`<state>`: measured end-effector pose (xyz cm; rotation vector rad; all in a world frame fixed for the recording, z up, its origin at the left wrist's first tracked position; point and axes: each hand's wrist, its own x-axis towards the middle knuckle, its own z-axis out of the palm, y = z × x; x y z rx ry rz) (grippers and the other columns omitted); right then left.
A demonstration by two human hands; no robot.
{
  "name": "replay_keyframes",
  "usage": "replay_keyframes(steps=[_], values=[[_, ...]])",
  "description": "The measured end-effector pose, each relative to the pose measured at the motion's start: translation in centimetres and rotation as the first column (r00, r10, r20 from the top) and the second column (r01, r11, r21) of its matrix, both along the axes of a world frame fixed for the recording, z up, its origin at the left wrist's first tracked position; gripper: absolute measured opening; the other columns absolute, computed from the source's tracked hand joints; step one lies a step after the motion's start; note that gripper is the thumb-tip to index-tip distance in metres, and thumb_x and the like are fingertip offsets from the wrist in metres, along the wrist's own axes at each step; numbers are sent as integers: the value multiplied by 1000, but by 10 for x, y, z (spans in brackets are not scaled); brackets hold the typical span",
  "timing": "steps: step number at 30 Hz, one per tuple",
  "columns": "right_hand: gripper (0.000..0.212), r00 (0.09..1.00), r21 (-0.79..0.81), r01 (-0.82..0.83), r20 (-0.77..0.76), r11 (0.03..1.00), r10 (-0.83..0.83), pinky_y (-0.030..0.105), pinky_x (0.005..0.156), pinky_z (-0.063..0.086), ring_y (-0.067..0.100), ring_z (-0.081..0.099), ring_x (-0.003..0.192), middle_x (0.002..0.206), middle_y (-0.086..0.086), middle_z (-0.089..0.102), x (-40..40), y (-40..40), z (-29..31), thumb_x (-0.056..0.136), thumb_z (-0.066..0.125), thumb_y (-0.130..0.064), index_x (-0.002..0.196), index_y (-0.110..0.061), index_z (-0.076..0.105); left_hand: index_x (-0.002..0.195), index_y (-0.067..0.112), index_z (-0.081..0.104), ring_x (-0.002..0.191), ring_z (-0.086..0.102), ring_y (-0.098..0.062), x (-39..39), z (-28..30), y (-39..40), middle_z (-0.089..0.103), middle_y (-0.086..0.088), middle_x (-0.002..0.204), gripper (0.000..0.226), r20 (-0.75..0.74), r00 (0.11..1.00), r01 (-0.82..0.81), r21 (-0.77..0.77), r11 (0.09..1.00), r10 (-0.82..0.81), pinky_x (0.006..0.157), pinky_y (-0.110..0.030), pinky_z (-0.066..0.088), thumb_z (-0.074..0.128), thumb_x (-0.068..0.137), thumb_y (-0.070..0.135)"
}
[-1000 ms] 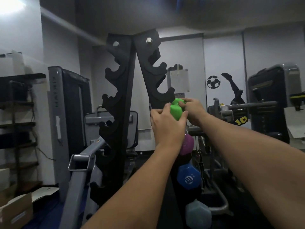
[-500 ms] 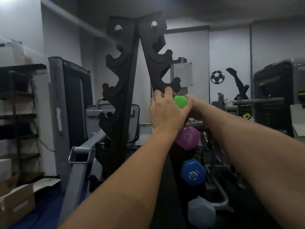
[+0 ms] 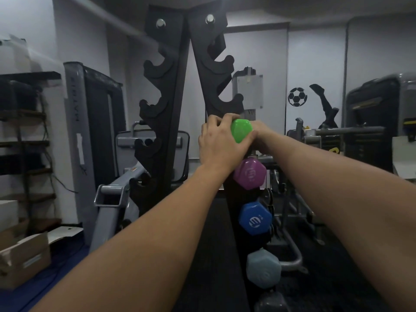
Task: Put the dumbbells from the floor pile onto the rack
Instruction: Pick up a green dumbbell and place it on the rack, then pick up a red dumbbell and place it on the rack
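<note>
A tall black A-shaped rack (image 3: 173, 93) with notched cradles stands right in front of me. Against its right upright, both hands hold a green dumbbell (image 3: 241, 130) at a cradle. My left hand (image 3: 219, 143) wraps its fingers over the dumbbell's left side. My right hand (image 3: 262, 137) grips it from the right, mostly hidden behind the green head. Below it on the same upright sit a purple dumbbell (image 3: 249, 174), a blue dumbbell (image 3: 254, 218), a pale blue dumbbell (image 3: 263, 269) and a dark one (image 3: 271, 302) at the frame's bottom edge.
The left upright's cradles (image 3: 153, 104) hold nothing. A grey gym machine (image 3: 94, 136) stands left of the rack, with shelves (image 3: 24, 136) and cardboard boxes (image 3: 22, 257) further left. Another machine (image 3: 380, 118) and a bar (image 3: 337, 131) stand to the right.
The green dumbbell has come down a little toward the cradle above the purple one, both hands still on it. My view has tilted down and closer to the rack.
</note>
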<state>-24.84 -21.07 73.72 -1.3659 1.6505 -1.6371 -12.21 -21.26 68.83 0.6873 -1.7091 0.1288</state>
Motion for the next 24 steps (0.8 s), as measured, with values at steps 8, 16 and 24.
replay_keyframes(steps=[8, 16, 24], values=[[15, 988, -16, 115, -106, 993, -116, 31, 57, 50, 21, 60, 63, 73, 10, 60, -5, 17, -5, 91, 62, -16, 78, -7, 60, 129, 29, 59, 102, 54, -17, 21, -15, -4, 56, 1, 107, 56, -27, 993, 113, 35, 993, -112, 93, -41, 51, 72, 81, 56], [38, 985, -101, 94, -137, 990, -108, 38, 65, 52, 28, 56, 81, 101, 25, 65, -15, 52, -38, 100, 58, -30, 118, 3, 63, 107, 28, 63, 82, 58, -10, 59, -70, -3, 60, 6, 90, 33, -22, 968, 250, 227, 941, -251, 77, -35, 55, 71, 86, 52], [39, 991, -123, 98, -78, 988, -108, 46, 80, 57, 29, 67, 88, 110, 21, 71, -12, 104, -108, 99, 56, -37, 116, -3, 66, 105, 25, 69, 77, 65, -10, 66, -128, 7, 68, 2, 88, 31, -75, 934, 346, 427, 836, -348, 79, -34, 58, 72, 86, 50]])
